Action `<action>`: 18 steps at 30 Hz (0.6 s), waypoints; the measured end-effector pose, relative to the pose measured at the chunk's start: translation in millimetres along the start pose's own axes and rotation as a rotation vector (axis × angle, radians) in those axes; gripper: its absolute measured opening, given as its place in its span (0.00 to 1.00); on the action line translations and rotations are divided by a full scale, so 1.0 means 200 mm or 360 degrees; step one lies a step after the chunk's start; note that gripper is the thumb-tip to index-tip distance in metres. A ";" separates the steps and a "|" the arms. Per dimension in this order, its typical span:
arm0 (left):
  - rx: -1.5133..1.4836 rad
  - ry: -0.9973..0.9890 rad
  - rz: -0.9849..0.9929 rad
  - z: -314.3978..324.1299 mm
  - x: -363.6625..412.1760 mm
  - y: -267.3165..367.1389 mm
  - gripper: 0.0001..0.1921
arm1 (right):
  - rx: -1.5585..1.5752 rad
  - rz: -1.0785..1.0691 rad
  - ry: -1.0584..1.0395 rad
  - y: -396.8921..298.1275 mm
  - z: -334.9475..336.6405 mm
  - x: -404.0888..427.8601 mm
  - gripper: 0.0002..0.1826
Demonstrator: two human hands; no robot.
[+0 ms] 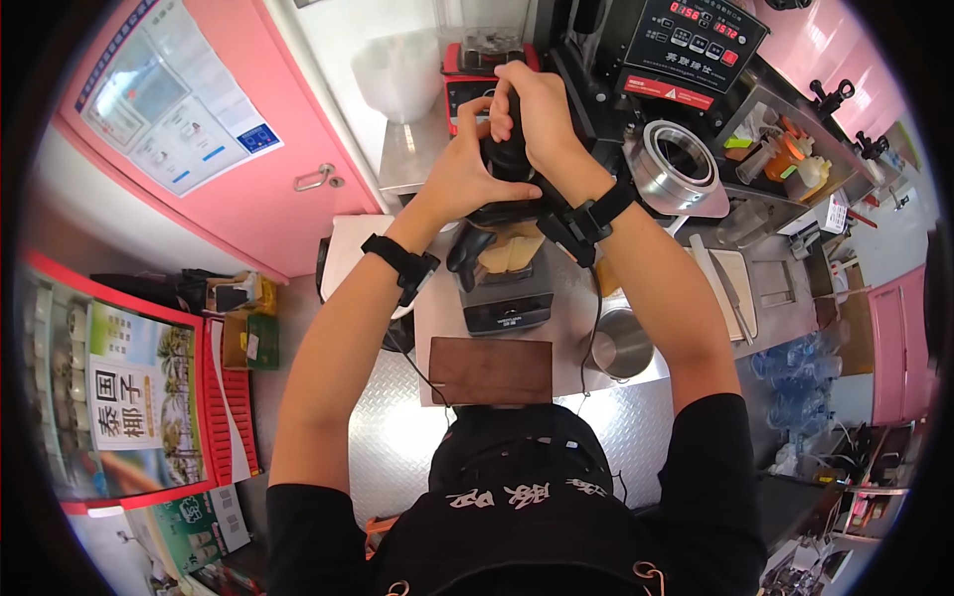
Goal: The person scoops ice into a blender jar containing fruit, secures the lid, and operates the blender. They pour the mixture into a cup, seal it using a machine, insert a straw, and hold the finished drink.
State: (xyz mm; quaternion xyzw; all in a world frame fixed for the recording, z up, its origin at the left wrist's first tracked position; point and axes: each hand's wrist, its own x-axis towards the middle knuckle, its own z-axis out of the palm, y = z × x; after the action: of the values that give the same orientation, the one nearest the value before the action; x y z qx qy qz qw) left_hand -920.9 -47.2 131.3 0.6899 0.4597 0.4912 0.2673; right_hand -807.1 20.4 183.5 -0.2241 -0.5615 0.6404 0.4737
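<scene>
A blender with a dark base [509,313] stands on the steel counter, its jug holding something tan [510,252] and its black handle [471,257] turned to the left. Over the jug's black top [511,156], my left hand [469,167] curves round the left and near side, thumb pointing right. Higher up, on the right of the same black part, rests my right hand [536,112] with curled fingers. Whether either hand grips it firmly is hard to tell. Both wrists wear black straps with small devices and cables.
A brown board [490,371] lies at the counter's near edge. To the right are a metal pitcher [623,344], a knife [732,298] on a cutting board [745,272] and a cup sealing machine [689,56]. Behind stands a red blender [456,97]; a white bin [358,246] is at left.
</scene>
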 end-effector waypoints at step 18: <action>0.0124 0.0026 -0.0037 -0.01 -0.01 0.03 0.53 | -0.0034 -0.0166 -0.0040 -0.09 0.05 -0.03 0.22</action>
State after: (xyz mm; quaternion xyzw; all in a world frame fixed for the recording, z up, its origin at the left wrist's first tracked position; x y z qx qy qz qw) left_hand -920.8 -51.4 137.3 0.6903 0.4887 0.4754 0.2423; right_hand -805.6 9.4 201.5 -0.1915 -0.5851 0.6115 0.4969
